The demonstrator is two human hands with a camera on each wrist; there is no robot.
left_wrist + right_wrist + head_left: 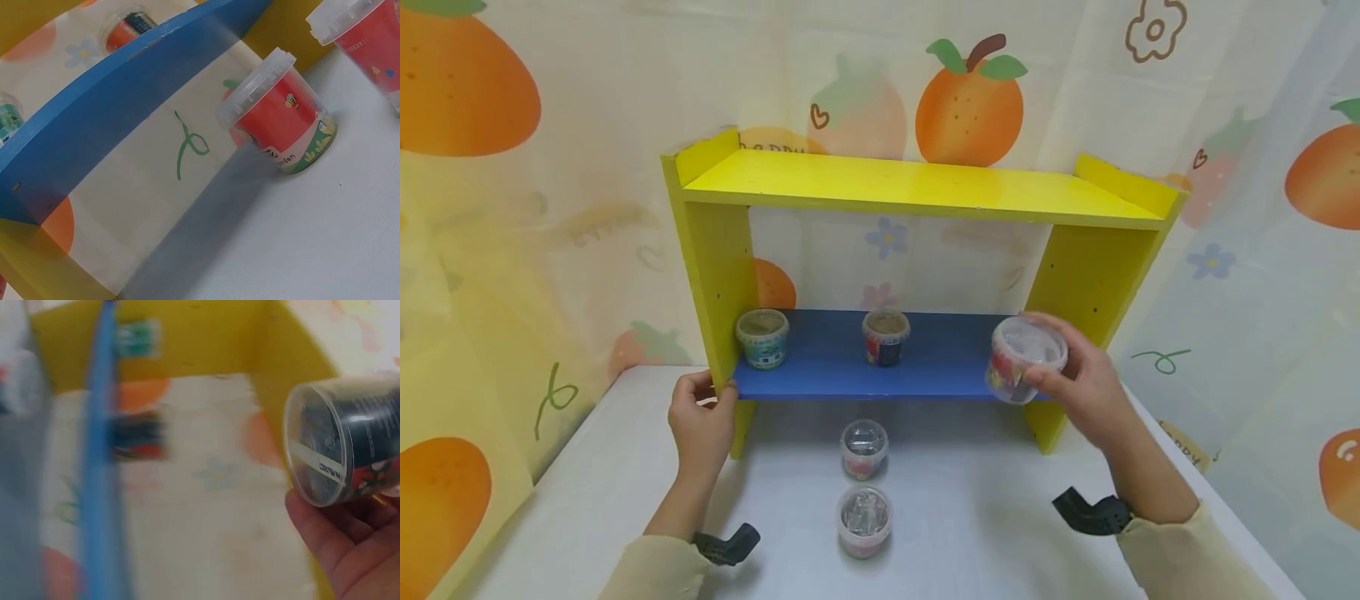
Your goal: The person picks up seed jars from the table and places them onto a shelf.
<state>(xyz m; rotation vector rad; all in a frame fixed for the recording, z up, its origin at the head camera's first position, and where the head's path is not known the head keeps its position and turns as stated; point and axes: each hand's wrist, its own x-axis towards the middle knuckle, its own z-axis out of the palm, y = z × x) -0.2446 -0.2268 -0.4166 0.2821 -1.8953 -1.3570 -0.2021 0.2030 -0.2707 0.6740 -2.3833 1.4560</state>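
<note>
My right hand (1086, 383) grips a small clear-lidded plastic tub (1028, 354) with a red and dark label, thumb on one side and fingers round the other. It is at the right end of the blue shelf board (820, 379), overlapping its front edge in the head view. In the right wrist view the tub's (375, 434) round end faces left. My left hand (703, 425) grips the front edge of the yellow left side panel (703, 287), level with the blue board. A green-labelled tub (763, 340) stands at the board's left end, and a red-and-dark-labelled tub (886, 337) in its middle.
Two more lidded tubs stand on the white tabletop (955, 517): one tub (864, 450) just before the shelf, another tub (863, 523) nearer me. The yellow top board (887, 177) spans above. A fruit-patterned curtain (587, 208) hangs behind.
</note>
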